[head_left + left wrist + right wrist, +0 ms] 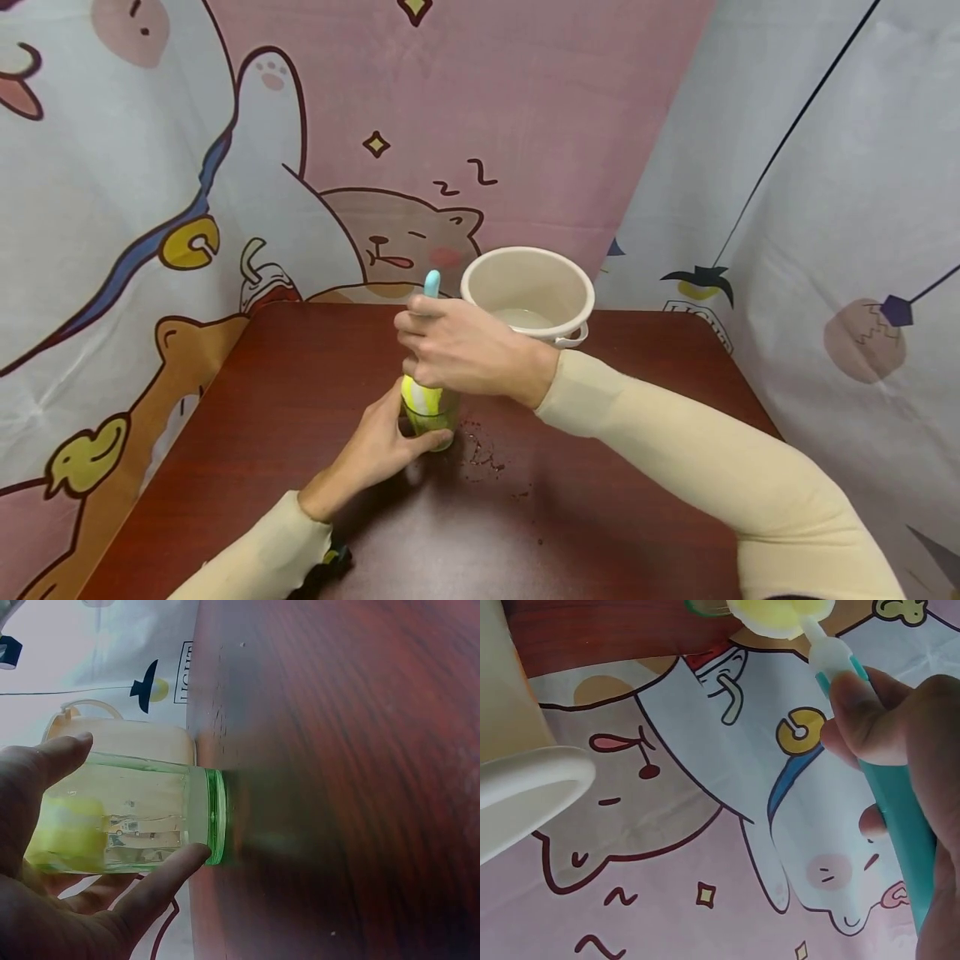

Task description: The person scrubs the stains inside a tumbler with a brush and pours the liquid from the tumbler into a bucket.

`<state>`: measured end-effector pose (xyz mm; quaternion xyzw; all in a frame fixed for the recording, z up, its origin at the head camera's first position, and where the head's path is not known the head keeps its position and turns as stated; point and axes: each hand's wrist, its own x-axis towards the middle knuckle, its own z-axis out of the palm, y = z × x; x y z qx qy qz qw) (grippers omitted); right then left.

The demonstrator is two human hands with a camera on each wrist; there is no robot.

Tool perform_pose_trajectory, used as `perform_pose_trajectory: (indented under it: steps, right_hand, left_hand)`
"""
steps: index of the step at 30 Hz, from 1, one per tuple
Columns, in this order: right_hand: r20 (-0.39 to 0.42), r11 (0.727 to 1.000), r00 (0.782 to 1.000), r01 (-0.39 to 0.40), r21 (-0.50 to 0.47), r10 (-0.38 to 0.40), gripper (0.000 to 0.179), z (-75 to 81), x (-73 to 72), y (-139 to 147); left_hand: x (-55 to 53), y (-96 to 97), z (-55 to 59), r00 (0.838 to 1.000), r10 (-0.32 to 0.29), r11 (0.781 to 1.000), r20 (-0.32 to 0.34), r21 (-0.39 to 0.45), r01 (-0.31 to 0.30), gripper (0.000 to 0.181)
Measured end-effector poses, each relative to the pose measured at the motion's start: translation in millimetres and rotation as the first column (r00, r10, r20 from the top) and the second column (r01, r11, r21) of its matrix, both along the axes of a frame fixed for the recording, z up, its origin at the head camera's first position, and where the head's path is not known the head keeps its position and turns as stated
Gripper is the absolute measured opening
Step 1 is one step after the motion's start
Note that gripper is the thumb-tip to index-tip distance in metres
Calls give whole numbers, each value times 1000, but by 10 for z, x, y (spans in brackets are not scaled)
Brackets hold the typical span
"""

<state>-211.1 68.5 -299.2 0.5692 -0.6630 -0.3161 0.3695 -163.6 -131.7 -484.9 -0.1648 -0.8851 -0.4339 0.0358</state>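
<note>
In the head view my left hand (375, 442) grips a clear green glass (448, 417) low on its sides, fingers and thumb on opposite sides. The glass's thick green base (215, 817) is right at the tabletop in the left wrist view. My right hand (468, 346) holds a sponge cup brush by its teal handle (896, 814), from above. The brush's yellow-and-white sponge head (422, 393) points down into the glass mouth, partly inside. Through the glass wall the yellow sponge (75, 832) shows in the upper part.
A cream bucket (517, 287) with a side handle stands behind my right hand, near the table's back edge. Liquid drops (480, 457) lie on the dark red wooden table (615, 517) right of the glass. A small dark object (339, 560) shows beside my left sleeve. Printed cloth hangs around.
</note>
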Motion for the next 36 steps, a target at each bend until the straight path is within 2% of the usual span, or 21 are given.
perform_pose_trajectory:
  steps: [9, 15, 18, 22, 25, 30, 36]
  right_hand:
    - [110, 995, 990, 94, -21, -92, 10, -36, -119, 85]
    - [164, 994, 981, 109, -10, -106, 3, -43, -144, 154]
    - [186, 993, 976, 116, 3, -115, 11, -37, -140, 185]
    - [204, 990, 968, 140, 31, -143, 30, -31, -129, 242]
    - [220, 989, 964, 143, 32, -147, 35, -37, -117, 288]
    - [268, 992, 956, 126, -5, -120, 23, -46, -95, 351]
    - [343, 991, 934, 125, -53, -100, 15, -60, -109, 403]
  left_hand:
    - [-5, 3, 5, 999, 16, 1000, 34, -8, -16, 84]
    - [-9, 9, 6, 999, 19, 1000, 40, -10, -19, 84]
    - [-8, 5, 5, 999, 13, 1000, 37, -5, -13, 85]
    - [-8, -1, 4, 1000, 5, 1000, 23, -2, -5, 83]
    - [-7, -7, 4, 1000, 4, 1000, 11, -6, -3, 82]
    - [-15, -12, 2, 1000, 4, 1000, -2, -20, -4, 82]
    - [-32, -20, 2, 1000, 0, 1000, 12, -16, 0, 79]
